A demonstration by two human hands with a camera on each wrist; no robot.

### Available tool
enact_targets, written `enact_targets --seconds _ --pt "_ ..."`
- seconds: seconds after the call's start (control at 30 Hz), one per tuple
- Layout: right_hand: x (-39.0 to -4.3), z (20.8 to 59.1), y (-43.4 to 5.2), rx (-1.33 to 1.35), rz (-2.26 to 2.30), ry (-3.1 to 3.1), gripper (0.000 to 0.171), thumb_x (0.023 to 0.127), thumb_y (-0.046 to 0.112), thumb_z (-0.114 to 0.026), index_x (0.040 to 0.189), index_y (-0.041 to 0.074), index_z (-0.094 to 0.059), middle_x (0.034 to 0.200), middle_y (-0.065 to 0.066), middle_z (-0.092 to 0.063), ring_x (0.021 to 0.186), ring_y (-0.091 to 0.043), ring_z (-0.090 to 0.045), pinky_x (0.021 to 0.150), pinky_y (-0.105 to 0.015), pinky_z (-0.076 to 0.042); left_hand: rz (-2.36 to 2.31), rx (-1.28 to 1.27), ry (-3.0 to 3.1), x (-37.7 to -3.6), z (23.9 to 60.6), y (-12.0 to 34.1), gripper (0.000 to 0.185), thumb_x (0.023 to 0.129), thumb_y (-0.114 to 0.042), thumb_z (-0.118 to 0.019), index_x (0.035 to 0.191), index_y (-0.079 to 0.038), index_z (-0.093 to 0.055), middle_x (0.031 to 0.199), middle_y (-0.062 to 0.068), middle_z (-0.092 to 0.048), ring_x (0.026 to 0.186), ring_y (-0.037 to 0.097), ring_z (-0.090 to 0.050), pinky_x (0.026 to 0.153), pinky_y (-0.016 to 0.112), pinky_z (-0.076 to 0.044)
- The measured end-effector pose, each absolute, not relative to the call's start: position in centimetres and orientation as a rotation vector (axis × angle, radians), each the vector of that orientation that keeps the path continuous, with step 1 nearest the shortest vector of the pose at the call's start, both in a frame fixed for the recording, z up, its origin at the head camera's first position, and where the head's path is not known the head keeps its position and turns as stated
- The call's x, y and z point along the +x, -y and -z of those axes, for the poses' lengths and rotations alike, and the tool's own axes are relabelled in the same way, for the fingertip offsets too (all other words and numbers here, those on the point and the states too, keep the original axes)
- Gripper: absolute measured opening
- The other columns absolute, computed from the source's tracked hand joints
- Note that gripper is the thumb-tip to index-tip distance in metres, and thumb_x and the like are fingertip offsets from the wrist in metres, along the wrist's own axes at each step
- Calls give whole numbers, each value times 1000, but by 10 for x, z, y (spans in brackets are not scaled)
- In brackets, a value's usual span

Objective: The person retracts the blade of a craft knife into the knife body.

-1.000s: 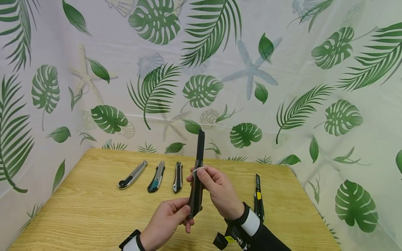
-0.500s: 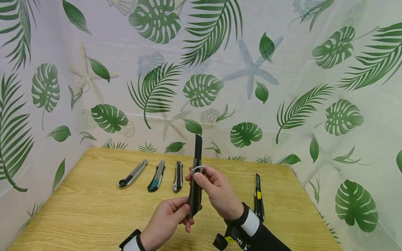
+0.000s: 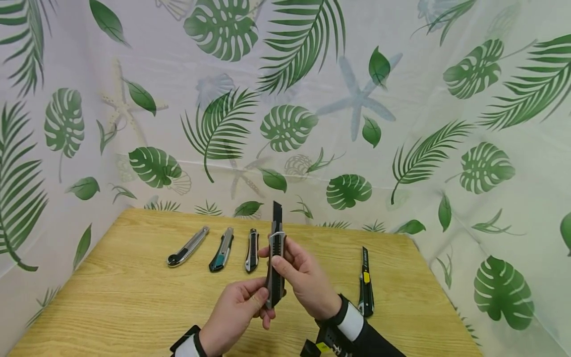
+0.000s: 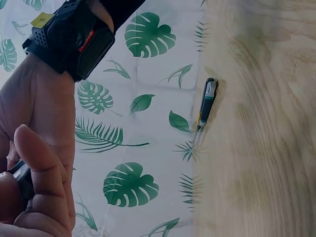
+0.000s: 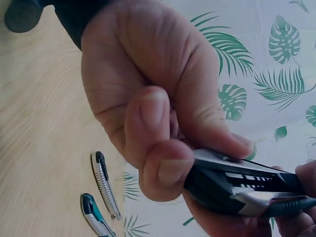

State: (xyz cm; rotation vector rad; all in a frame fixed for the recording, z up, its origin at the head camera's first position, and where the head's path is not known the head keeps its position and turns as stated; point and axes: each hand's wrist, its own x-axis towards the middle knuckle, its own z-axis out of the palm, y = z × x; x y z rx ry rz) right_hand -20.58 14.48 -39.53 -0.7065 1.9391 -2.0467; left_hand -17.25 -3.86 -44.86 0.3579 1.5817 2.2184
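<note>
While both hands hold it upright above the table (image 3: 134,297), the black knife (image 3: 275,263) looks stiff, light and hard, its ribbed plastic body offering sure grip along the sides. A short dark blade (image 3: 277,210) stands out at the top, so the handle is the safe place to hold. The left hand (image 3: 238,312) pinches the lower end; the right hand (image 3: 308,277) curls round the middle, thumb on the slider. Three other knives (image 3: 221,249) lie in a row behind, and one more (image 3: 366,280) lies off to the right on the smooth wood grain
</note>
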Motion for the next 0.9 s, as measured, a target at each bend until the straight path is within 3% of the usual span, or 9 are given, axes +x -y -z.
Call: enact_targets --seconds 0.3,0.63,0.77,0.9 --pt "-202 411 -141 -708 2009 -1854 53 108 12 -51 158 14 -32 142 -16 -55 117 -28 -60 101 -34 -47 -2266 346 -1596 -177 449 41 43 107 -17 -54 143 7 -52 90 12 -68 70 15 -64 66 28 -56" --pt "-203 418 -141 -719 2002 -1789 62 107 7 -51 162 17 -24 152 -14 -47 128 -31 -53 105 -35 -45 -2268 350 -1654 -180 451 44 44 108 -18 -53 145 6 -50 91 10 -68 73 16 -63 67 28 -56" --pt "-204 420 -142 -629 1977 -1931 54 107 15 -56 157 14 -36 146 -13 -53 129 -31 -53 106 -37 -44 -2244 332 -1812 -183 452 42 44 106 -20 -55 143 4 -54 92 12 -69 71 18 -64 67 32 -58" --pt "-205 425 -141 -456 1911 -2238 38 102 28 -66 135 9 -61 123 -11 -65 108 -27 -62 90 -38 -52 -2171 335 -1990 -184 458 38 45 106 -25 -57 141 4 -57 98 13 -72 71 23 -66 65 34 -58"
